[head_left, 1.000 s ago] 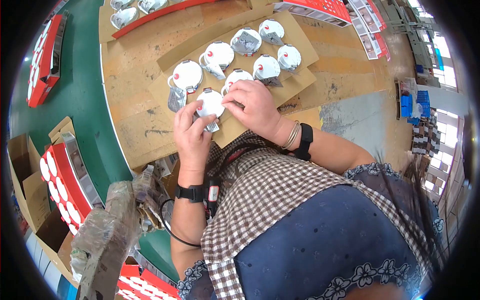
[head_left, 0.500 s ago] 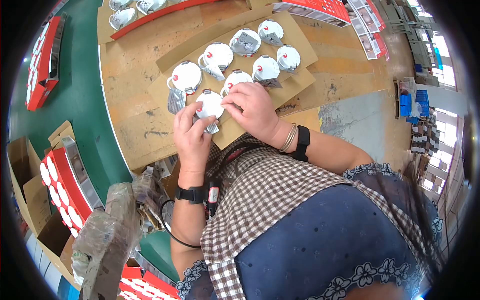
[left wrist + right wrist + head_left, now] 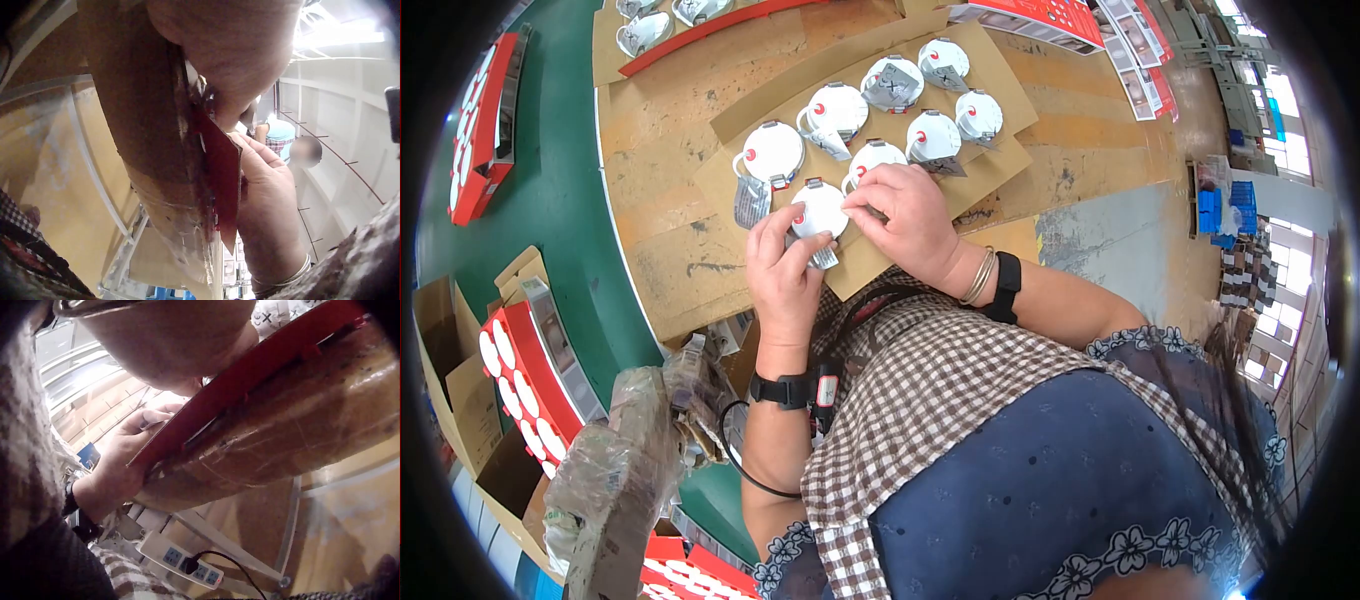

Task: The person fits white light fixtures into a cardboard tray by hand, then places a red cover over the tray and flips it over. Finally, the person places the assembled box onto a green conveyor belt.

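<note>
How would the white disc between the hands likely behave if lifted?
The white disc is probably stiff: its round face shows no bend. The printed silver label at its edge looks thin and may flop. Its round outline might let it roll on edge.

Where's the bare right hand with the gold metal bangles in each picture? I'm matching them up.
Head: right hand with gold metal bangles, just above centre.
Left wrist: right hand right of centre, bangles near the bottom edge.
Right wrist: right hand large at the top, partly cut off.
Shared landmark: brown-and-white checked cloth apron.
</note>
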The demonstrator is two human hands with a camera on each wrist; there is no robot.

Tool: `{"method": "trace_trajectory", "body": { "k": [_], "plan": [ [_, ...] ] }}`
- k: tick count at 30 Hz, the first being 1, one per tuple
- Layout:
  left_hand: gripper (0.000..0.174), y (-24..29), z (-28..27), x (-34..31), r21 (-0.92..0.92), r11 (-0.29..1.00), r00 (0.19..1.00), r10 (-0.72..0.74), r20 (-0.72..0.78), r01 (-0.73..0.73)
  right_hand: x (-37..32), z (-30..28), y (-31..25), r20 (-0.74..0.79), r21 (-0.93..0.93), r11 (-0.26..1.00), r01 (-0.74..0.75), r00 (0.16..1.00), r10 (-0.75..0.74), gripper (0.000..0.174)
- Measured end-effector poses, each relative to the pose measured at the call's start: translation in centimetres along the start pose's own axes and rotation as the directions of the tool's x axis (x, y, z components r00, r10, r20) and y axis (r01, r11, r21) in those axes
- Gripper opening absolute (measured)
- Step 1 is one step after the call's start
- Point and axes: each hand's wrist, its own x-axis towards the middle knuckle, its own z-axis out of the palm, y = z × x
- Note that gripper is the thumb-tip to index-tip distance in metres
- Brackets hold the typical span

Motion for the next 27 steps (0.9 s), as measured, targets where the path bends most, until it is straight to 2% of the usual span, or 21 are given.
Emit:
{"method": "trace_trajectory", "body": {
  "k": [6, 8, 13, 15, 16, 18, 19, 21, 22, 23, 24, 25, 26, 27],
  "plan": [
    [0.028, -0.5, 0.1, 0.4, -0.020, 1.000, 1.000, 0.017, -0.018, -0.017, 0.6, -0.7, 0.3, 0.026, -0.031, 0.999, 0.035, 0.999, -0.034, 0.011],
    [0.028, -0.6, 0.0, 0.3, -0.021, 0.999, 0.999, 0.033, -0.012, -0.034, 0.7, -1.2, 0.2, 0.023, 0.145, 0.989, -0.019, 1.000, 0.016, 0.013],
    [0.030, 0.9, -1.1, -0.2, -0.027, 1.000, 1.000, -0.009, 0.024, 0.010, 0.1, -6.0, -0.5, -0.017, 0.142, 0.988, -0.056, 0.998, 0.059, 0.011],
    [0.033, 1.8, -2.1, -0.1, -0.046, 0.999, 0.999, -0.021, 0.024, 0.023, 0.3, -8.5, -0.7, -0.076, 0.127, 0.976, -0.178, 0.979, 0.189, 0.011],
    [0.039, 2.6, -3.0, 0.1, -0.048, 0.998, 0.998, -0.039, 0.046, 0.041, 0.5, -9.5, -0.3, -0.137, 0.101, 0.976, -0.193, 0.969, 0.206, 0.010],
    [0.053, 4.2, -5.3, 0.4, -0.027, 0.999, 0.997, -0.029, 0.067, 0.031, 1.3, -12.0, 1.3, -0.252, -0.109, 0.978, -0.176, 0.957, 0.144, 0.013],
    [0.053, 4.8, -6.3, -0.2, -0.022, 0.999, 0.998, -0.023, 0.062, 0.024, 1.5, -13.4, 2.6, -0.258, -0.107, 0.980, -0.169, 0.956, 0.136, 0.013],
    [0.050, 5.1, -7.7, -1.3, -0.078, 0.971, 0.962, -0.236, -0.139, 0.227, 1.4, -15.6, 6.3, -0.449, -0.208, 0.931, -0.299, 0.875, 0.181, 0.026],
    [0.041, 4.6, -7.5, -1.6, 0.084, 0.964, 0.934, -0.222, -0.279, 0.254, 1.2, -16.3, 8.7, -0.455, -0.203, 0.935, -0.290, 0.874, 0.172, 0.026],
    [0.041, 3.7, -6.9, -2.3, 0.088, 0.964, 0.933, -0.215, -0.289, 0.249, 0.9, -16.6, 11.3, -0.433, -0.178, 0.908, -0.379, 0.859, 0.274, 0.034],
    [0.041, 3.0, -6.3, -2.8, -0.233, 0.863, 0.833, -0.498, -0.239, 0.449, 1.1, -17.0, 12.1, -0.407, -0.156, 0.871, -0.466, 0.834, 0.373, 0.042],
    [0.040, 2.7, -5.8, -3.2, -0.514, 0.627, 0.686, -0.721, -0.098, 0.585, 1.0, -17.5, 12.9, -0.410, -0.152, 0.876, -0.457, 0.836, 0.365, 0.042],
    [0.045, 4.0, -5.6, -2.2, -0.492, 0.623, 0.701, -0.712, -0.036, 0.608, 1.8, -18.5, 13.0, -0.161, -0.013, 0.796, -0.605, 0.787, 0.596, 0.048],
    [0.045, 4.9, -5.3, -1.1, -0.493, 0.637, 0.707, -0.704, -0.059, 0.593, 2.7, -19.9, 13.2, 0.128, 0.071, 0.660, -0.748, 0.663, 0.737, 0.054]
  ]
}}
